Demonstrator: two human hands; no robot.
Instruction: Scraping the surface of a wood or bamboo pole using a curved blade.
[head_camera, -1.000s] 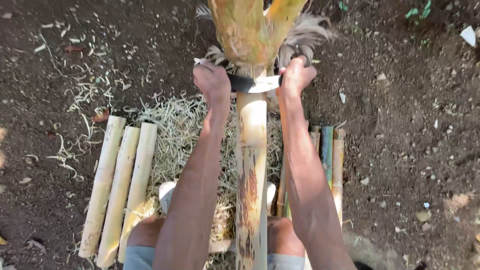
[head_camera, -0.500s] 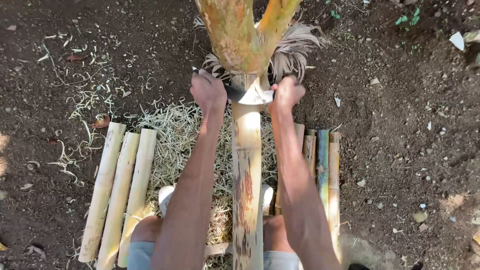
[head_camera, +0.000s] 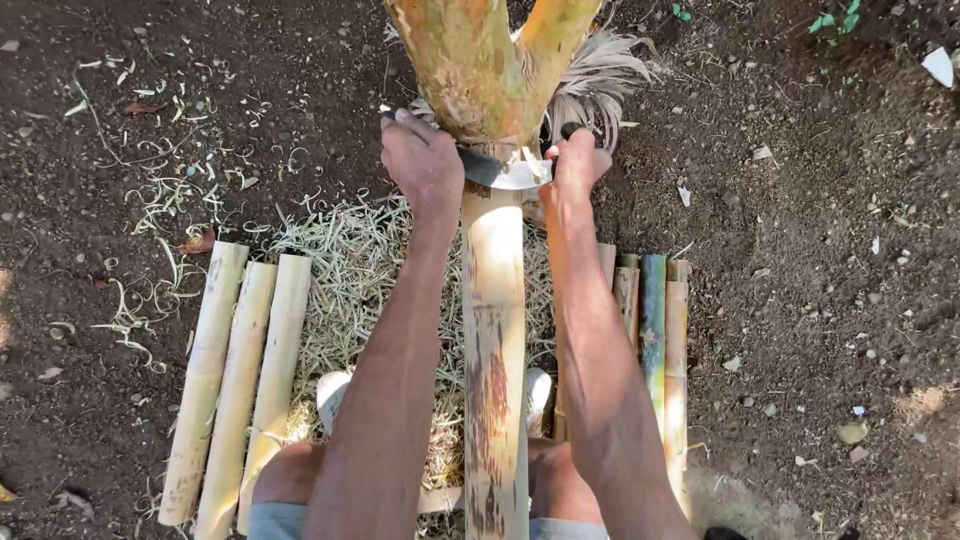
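- Forked tree trunk (head_camera: 490, 60) stands at the top of the view; it backs the far end of the work.
- Bamboo pole (head_camera: 495, 330) runs from between our knees up to the trunk fork. We judge it stiff, hollow and fairly light for its length; the skin looks smooth and probably slick, with dark mottling lower down. It looks braced against the trunk, so we would not hold it directly.
- Three pale bamboo pieces (head_camera: 240, 370) lie side by side on the ground to the left; a second stack (head_camera: 655, 340), one piece green, lies to the right, just beside our right forearm.
- Pile of shavings (head_camera: 340, 270) lies under and around the pole on bare soil (head_camera: 800, 250).
- Curved two-handled blade (head_camera: 500, 172) sits across the pole's far end, touching it just below the trunk. Rigid metal, sharp edge: take it by the end handles only, never mid-span.
- Left hand (head_camera: 422, 160) is closed tight around the blade's left handle, left of the pole.
- Right hand (head_camera: 578, 165) is closed around the right handle, right of the pole; the blade spans between both fists.
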